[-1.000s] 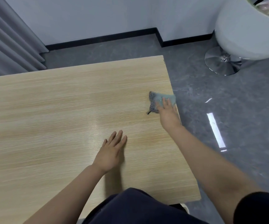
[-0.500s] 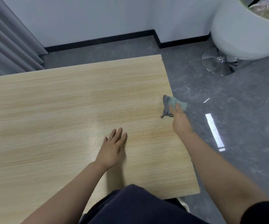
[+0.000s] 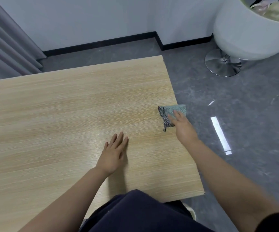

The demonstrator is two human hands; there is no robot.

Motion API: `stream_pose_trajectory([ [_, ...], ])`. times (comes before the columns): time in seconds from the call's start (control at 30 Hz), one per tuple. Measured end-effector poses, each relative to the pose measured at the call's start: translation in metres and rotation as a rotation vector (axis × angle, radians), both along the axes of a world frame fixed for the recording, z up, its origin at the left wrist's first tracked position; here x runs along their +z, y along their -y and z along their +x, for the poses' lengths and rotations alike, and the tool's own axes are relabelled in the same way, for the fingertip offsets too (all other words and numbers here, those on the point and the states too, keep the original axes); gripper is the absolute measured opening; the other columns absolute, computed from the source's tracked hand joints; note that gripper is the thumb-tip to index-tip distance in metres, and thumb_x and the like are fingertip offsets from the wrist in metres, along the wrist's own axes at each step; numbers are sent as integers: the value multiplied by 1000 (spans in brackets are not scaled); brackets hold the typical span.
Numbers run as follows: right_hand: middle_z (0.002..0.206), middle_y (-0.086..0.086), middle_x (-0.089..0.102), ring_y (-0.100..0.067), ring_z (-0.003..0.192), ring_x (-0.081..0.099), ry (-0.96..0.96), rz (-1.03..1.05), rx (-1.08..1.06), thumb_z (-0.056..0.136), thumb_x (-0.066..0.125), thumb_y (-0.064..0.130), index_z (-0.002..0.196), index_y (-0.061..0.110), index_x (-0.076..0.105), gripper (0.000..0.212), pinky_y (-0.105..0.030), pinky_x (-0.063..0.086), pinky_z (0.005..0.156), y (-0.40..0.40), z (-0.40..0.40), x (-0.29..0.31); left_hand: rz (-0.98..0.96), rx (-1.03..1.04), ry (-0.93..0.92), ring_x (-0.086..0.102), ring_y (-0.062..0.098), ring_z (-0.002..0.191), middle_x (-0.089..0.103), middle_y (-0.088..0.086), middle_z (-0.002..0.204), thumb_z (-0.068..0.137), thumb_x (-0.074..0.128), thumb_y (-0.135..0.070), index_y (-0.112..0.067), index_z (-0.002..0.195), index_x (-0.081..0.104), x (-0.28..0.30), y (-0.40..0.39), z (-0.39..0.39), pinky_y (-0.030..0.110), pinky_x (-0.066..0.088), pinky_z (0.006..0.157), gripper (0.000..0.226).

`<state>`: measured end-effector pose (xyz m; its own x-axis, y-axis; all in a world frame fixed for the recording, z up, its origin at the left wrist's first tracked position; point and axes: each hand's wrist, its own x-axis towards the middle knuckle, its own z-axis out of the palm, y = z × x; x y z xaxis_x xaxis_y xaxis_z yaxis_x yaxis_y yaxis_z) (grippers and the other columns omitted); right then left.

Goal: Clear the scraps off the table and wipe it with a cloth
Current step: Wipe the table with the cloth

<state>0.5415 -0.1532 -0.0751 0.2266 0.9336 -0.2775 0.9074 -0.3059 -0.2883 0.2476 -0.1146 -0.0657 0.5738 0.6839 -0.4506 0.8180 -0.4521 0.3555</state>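
Note:
A light wooden table (image 3: 60, 114) fills the left and middle of the head view; I see no scraps on it. A small grey-green cloth (image 3: 172, 111) with a dark striped edge lies at the table's right edge, partly hanging past it. My right hand (image 3: 183, 128) presses flat on the cloth, fingers over its near part. Flat on the tabletop near the front middle, fingers together and palm down, rests my left hand (image 3: 114, 153), which holds nothing.
A white tub chair (image 3: 249, 32) on a chrome base (image 3: 222, 64) stands on the grey floor at the back right. Grey curtains (image 3: 5, 47) hang at the left. My dark-clothed lap (image 3: 143, 213) is under the table's front edge.
My right hand slid the cloth right over the table's right edge, then back a little onto the table. The left hand stayed put.

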Motion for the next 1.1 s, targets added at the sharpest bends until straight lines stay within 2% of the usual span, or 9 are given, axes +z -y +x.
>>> stream_pose_trajectory([
  [0.17, 158, -7, 6, -23, 146, 4, -4, 56, 84, 84, 36, -17, 149, 22, 17, 79, -45, 23, 114, 20, -45, -2, 9, 12, 4, -14, 21, 145, -13, -3, 156, 98, 33, -9, -21, 151, 5, -2, 2, 0, 46, 1, 117, 61],
  [0.3, 157, -3, 4, -19, 145, -2, -154, 37, 490, 87, 37, -16, 147, 24, 25, 73, -30, -2, 115, 45, -66, 6, 13, -13, -13, -13, 24, 145, -12, 0, 157, 99, 34, -13, -20, 151, 5, -3, 3, 0, 48, 3, 116, 60],
  [0.4, 158, -5, 9, -22, 145, 12, -90, 26, 262, 83, 36, -18, 147, 25, 27, 77, -33, 23, 115, 35, -28, 2, 19, -36, -38, -13, 23, 145, -12, 0, 158, 100, 34, -19, -21, 151, 4, -2, 6, -3, 46, 4, 116, 59],
  [0.53, 158, -7, 7, -23, 144, 15, -35, 12, -158, 80, 33, -24, 149, 22, 23, 83, -40, 35, 108, 27, 1, -4, 21, -37, -30, -13, 22, 145, -11, -1, 158, 101, 34, -24, -23, 151, 4, -3, 10, -7, 45, 4, 116, 58],
  [0.63, 158, -9, 6, -24, 145, 8, 36, 12, -129, 82, 34, -22, 149, 19, 20, 80, -40, 26, 114, 33, -17, -9, 35, -46, -33, -13, 22, 145, -12, -1, 158, 102, 32, -26, -23, 151, 3, -5, 13, -9, 45, 4, 116, 57],
  [0.73, 156, -11, 13, -30, 145, 12, 42, 46, 137, 80, 39, -19, 148, 16, 22, 79, -39, 12, 118, 47, -46, -11, 37, -56, -41, -14, 22, 145, -12, 0, 158, 102, 32, -29, -22, 151, 4, -5, 15, -10, 45, 3, 117, 57],
  [0.87, 149, -6, 34, -25, 140, 29, 59, 125, 391, 94, 36, 28, 139, 21, 45, 46, -40, 8, 118, 78, -75, -11, 49, -50, -25, -13, 23, 145, -11, 1, 158, 101, 34, -30, -21, 151, 6, -6, 19, -12, 45, 3, 116, 58],
  [1.0, 140, -1, 49, -23, 134, 41, 84, 152, 293, 96, 11, 57, 124, 29, 60, 63, -46, 23, 112, 76, -78, -4, 58, -45, -22, -14, 23, 145, -11, 1, 158, 101, 33, -30, -21, 151, 7, -8, 27, -14, 46, 3, 117, 58],
  [1.1, 155, 4, 13, -19, 145, 7, 78, 62, 262, 91, 11, 63, 144, 37, 28, 62, -44, 3, 117, 61, -84, -2, 60, -35, -7, -14, 23, 145, -11, 1, 158, 101, 32, -30, -22, 151, 6, -9, 31, -16, 45, 2, 117, 57],
])
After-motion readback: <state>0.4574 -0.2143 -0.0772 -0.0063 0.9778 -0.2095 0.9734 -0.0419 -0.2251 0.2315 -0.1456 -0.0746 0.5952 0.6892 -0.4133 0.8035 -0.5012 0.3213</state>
